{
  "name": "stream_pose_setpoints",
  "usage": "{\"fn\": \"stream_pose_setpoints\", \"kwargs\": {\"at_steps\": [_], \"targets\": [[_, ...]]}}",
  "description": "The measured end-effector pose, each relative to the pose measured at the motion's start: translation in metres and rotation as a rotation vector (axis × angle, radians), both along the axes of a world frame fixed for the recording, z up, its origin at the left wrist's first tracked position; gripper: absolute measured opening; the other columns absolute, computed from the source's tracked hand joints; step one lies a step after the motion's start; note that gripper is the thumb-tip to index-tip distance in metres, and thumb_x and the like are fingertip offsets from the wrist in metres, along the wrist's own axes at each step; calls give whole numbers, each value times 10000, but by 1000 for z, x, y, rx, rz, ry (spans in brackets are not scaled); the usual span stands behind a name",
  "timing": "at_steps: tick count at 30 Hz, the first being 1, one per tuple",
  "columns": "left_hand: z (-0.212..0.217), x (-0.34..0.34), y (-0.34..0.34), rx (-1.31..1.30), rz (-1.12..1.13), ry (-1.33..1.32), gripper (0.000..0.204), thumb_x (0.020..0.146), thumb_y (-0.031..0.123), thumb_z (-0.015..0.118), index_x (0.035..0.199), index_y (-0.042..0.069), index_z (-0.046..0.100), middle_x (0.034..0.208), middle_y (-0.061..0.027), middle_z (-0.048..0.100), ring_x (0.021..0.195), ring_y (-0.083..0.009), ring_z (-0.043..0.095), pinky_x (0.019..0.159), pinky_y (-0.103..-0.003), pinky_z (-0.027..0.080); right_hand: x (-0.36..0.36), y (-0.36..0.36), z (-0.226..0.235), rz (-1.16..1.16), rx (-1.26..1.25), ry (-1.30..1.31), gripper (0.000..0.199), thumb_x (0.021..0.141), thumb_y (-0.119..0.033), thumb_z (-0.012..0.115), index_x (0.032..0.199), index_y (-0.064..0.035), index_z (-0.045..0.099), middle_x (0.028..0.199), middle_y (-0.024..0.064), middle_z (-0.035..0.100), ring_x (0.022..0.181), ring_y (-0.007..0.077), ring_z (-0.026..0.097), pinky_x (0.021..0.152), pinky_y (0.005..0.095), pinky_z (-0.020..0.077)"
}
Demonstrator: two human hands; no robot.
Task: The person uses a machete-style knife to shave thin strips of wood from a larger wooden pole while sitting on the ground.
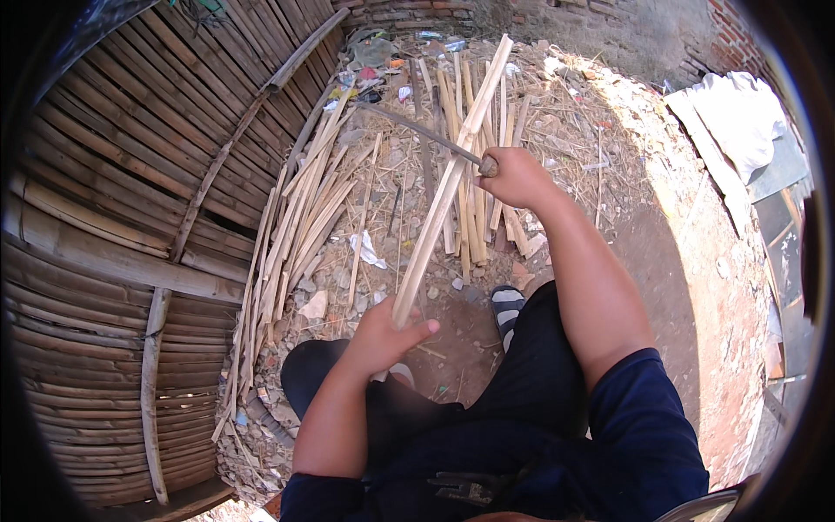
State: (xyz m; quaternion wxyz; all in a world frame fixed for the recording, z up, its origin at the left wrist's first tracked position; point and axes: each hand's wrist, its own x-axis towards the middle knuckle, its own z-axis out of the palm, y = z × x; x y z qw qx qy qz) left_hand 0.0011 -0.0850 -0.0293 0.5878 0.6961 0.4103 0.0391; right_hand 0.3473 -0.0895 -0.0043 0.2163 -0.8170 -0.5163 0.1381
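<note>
A long pale split bamboo strip (433, 214) slants up from my lap toward the far wall. Its near end rests in my left hand (376, 339), fingers closed around it and thumb stretched out to the right. My right hand (520, 179) grips the handle of a long knife (424, 131). The narrow dark blade points to the far left and crosses the strip above its middle; whether its edge bites into the bamboo I cannot tell. The underside of the strip's near end is partly hidden by my left hand.
Many split bamboo strips (302, 209) lie piled along the woven bamboo wall (122, 209) on the left. Another pile (470, 228) lies beyond my sandalled foot (506, 306). Stones and litter cover the ground. A white sack (731, 122) and boards stand at the right.
</note>
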Motion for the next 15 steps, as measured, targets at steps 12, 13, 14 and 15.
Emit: {"fn": "stream_pose_setpoints", "kwargs": {"at_steps": [12,13,14,15], "targets": [[-7,-3,-1,5,-4,31,611,798,452,898,1116,-2,641,877,-64,672,809,-159,650,751,-333,542,-40,-11,17,547,-182,-5,481,802,-326,843,1188,-66,723,961,219,739,944,387,717,843,462,551],[-8,-4,-1,5,-7,31,610,797,451,900,1114,-2,641,875,-61,671,806,-158,648,748,-332,542,-42,-12,19,572,-184,-24,470,801,-322,842,1177,-66,727,962,219,738,941,389,715,842,462,552],[-8,-4,0,4,-9,29,609,799,450,900,1113,-3,642,875,-61,670,805,-155,647,744,-329,541,-38,-10,18,514,-195,-7,497,807,-321,836,1204,-48,716,1025,224,733,994,393,707,882,463,548],[-8,-4,0,3,-9,27,608,800,449,900,1112,-5,642,875,-61,670,804,-152,646,739,-327,540,-28,-6,17,457,-205,11,525,813,-320,830,1231,-29,705,1087,229,729,1047,396,698,922,464,545]]}}
